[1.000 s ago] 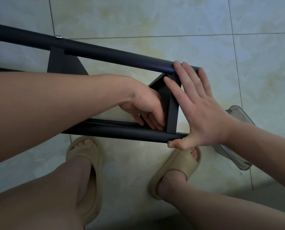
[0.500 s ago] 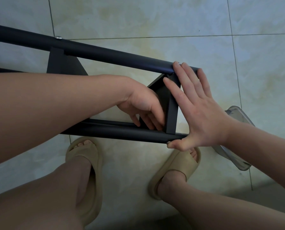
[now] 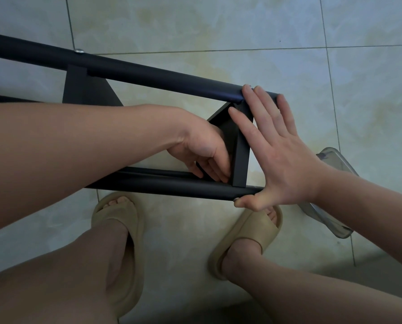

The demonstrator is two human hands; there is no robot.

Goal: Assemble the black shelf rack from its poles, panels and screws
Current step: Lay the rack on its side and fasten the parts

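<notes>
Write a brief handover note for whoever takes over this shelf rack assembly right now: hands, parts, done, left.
Right hand open, flat against the end panel and far pole, thumb at the tip of the near pole.
Left hand reaches inside the frame, fingers at that panel's lower corner; any screw in them is hidden.
Done: second panel sits on the far pole under a screw.
Left: fasten the end panel, likely.

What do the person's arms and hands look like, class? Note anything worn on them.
Both the left hand and the right hand are bare: no gloves, rings, watch or bracelet show. The left forearm and right forearm are uncovered too, with no sleeve in view.
</notes>
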